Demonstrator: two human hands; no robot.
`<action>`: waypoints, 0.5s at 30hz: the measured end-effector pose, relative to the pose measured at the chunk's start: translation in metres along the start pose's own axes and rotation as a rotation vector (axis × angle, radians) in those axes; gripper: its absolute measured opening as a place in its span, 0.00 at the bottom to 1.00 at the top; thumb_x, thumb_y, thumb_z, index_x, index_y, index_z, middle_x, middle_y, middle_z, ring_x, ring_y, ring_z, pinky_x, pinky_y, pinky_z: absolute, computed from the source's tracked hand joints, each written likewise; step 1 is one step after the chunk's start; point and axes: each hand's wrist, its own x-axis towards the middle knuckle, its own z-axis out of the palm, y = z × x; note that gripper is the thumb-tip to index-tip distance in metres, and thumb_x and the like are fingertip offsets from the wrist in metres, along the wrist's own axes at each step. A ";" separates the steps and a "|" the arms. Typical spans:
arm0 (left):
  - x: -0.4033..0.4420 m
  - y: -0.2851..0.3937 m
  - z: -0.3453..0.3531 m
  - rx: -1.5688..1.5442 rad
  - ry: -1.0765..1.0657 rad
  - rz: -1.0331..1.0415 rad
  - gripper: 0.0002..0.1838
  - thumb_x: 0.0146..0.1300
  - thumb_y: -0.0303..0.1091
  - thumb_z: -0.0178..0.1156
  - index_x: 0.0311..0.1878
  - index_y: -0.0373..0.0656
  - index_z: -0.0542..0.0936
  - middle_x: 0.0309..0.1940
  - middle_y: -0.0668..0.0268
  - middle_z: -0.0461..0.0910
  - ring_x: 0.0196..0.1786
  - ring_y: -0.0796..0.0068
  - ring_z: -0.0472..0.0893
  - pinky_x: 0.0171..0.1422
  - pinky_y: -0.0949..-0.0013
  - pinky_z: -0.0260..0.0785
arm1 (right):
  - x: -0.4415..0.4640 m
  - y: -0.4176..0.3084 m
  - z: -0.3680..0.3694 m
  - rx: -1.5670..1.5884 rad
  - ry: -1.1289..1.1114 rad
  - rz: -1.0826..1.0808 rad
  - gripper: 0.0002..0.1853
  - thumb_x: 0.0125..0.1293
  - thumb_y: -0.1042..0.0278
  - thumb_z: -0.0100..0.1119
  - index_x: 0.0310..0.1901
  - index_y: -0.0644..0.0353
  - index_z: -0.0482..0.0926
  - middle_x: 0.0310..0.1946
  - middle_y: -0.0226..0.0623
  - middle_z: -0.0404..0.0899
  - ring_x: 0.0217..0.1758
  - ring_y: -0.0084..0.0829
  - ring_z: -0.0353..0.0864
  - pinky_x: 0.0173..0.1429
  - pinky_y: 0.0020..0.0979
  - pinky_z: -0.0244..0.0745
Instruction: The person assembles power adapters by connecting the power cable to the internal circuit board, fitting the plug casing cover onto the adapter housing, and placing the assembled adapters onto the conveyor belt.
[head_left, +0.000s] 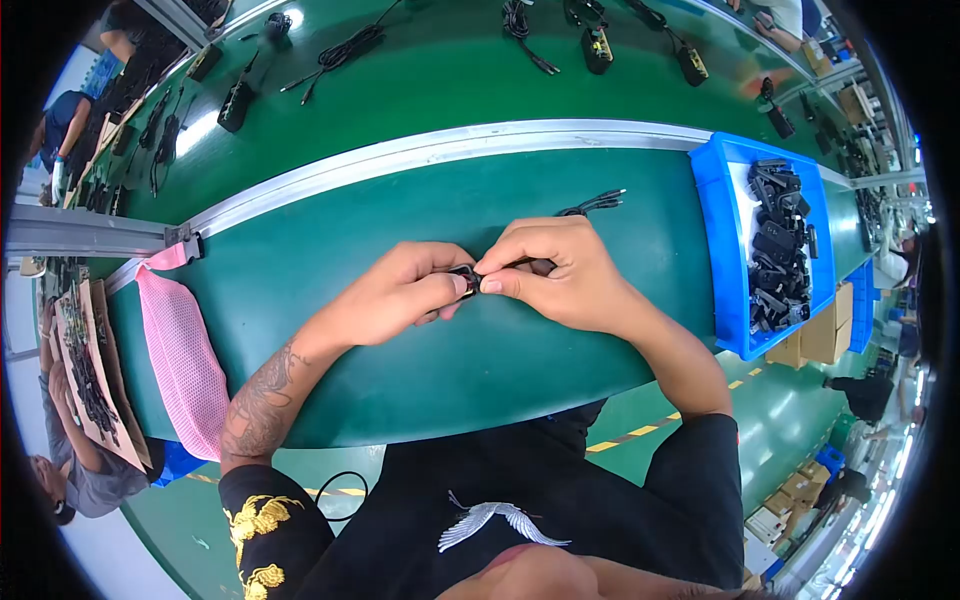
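Over the middle of the green work surface [400, 390], my left hand [410, 292] pinches a small black part [465, 279] between thumb and fingers. My right hand [550, 270] meets it from the other side, its thumb and forefinger closed on a black cable at that part. The fingertips of both hands nearly touch, and they hide much of the part. Behind my right hand, a bundle of black cable with plug ends [602, 201] lies on the surface.
A blue bin [708, 240] of black plastic parts stands at the right. A pink mesh bag [185, 350] hangs at the left edge. Beyond a metal rail [440, 148], adapters and cables lie on a green belt [420, 80]. Other people are at both sides.
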 end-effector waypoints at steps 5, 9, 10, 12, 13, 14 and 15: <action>0.000 0.000 -0.002 -0.013 -0.007 -0.030 0.19 0.75 0.44 0.57 0.47 0.35 0.86 0.28 0.71 0.80 0.27 0.83 0.74 0.31 0.73 0.65 | 0.000 0.000 0.005 -0.122 0.043 -0.121 0.05 0.65 0.75 0.75 0.42 0.62 0.90 0.33 0.37 0.88 0.32 0.31 0.86 0.35 0.32 0.76; 0.001 -0.002 0.002 0.118 0.136 0.090 0.16 0.70 0.39 0.60 0.47 0.35 0.86 0.28 0.67 0.83 0.27 0.77 0.77 0.33 0.70 0.70 | 0.001 0.006 0.007 -0.225 0.067 -0.268 0.05 0.64 0.75 0.75 0.41 0.61 0.90 0.32 0.39 0.87 0.31 0.38 0.86 0.35 0.36 0.78; 0.003 -0.012 0.006 0.212 0.213 0.208 0.14 0.69 0.37 0.60 0.48 0.35 0.85 0.28 0.67 0.82 0.26 0.76 0.76 0.33 0.69 0.70 | 0.001 0.007 0.007 -0.259 0.069 -0.295 0.05 0.63 0.75 0.75 0.40 0.61 0.90 0.32 0.39 0.87 0.32 0.39 0.86 0.35 0.37 0.78; 0.002 -0.012 0.013 0.379 0.320 0.307 0.13 0.66 0.33 0.61 0.49 0.35 0.84 0.28 0.64 0.82 0.25 0.71 0.77 0.34 0.67 0.72 | 0.002 0.009 0.007 -0.256 0.067 -0.293 0.05 0.63 0.74 0.75 0.40 0.61 0.90 0.31 0.39 0.87 0.32 0.40 0.86 0.35 0.38 0.79; -0.003 -0.002 0.016 0.452 0.350 0.288 0.14 0.64 0.33 0.62 0.48 0.36 0.84 0.28 0.61 0.83 0.26 0.67 0.80 0.36 0.65 0.74 | 0.001 0.010 0.008 -0.253 0.067 -0.291 0.05 0.63 0.74 0.75 0.40 0.61 0.90 0.31 0.39 0.87 0.32 0.40 0.86 0.35 0.38 0.79; -0.006 0.004 0.018 0.526 0.379 0.271 0.14 0.61 0.32 0.64 0.48 0.36 0.84 0.28 0.59 0.83 0.27 0.64 0.82 0.37 0.63 0.76 | 0.000 0.009 0.008 -0.257 0.074 -0.283 0.05 0.63 0.74 0.75 0.40 0.61 0.90 0.31 0.39 0.86 0.32 0.40 0.86 0.35 0.38 0.79; -0.006 0.003 0.021 0.579 0.429 0.313 0.14 0.61 0.34 0.64 0.48 0.37 0.85 0.28 0.57 0.84 0.28 0.58 0.84 0.37 0.60 0.77 | -0.001 0.007 0.009 -0.263 0.081 -0.275 0.05 0.63 0.75 0.75 0.40 0.61 0.90 0.31 0.39 0.86 0.32 0.41 0.86 0.35 0.39 0.79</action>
